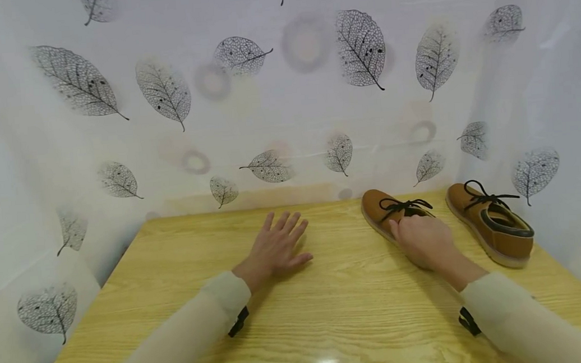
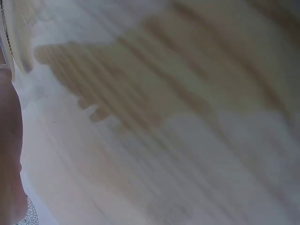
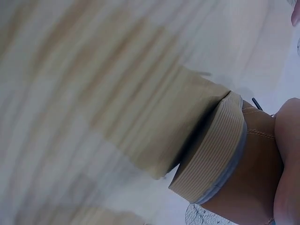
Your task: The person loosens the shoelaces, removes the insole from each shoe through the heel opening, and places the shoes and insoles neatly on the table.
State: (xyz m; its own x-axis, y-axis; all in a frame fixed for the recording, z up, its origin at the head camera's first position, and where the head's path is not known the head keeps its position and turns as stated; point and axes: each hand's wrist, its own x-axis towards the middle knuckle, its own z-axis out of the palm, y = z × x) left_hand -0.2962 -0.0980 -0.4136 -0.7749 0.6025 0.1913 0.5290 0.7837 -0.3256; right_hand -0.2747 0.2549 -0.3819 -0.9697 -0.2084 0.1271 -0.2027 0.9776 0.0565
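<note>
Two brown lace-up shoes with black laces are at the right of the wooden table. My right hand [image 1: 423,241] grips the left one of the pair, a brown shoe [image 1: 375,206], at its collar near the heel, and covers much of its opening. In the right wrist view the ribbed pale sole [image 3: 211,154] of that shoe shows beside my fingers. The second shoe [image 1: 509,243] stands to the right, toe toward the back. My left hand [image 1: 275,247] is spread with straight fingers over the middle of the table, holding nothing.
The light wooden table [image 1: 291,339] reaches back to a hanging white curtain [image 1: 286,114] printed with dark leaf skeletons. This curtain also closes off the left and right sides.
</note>
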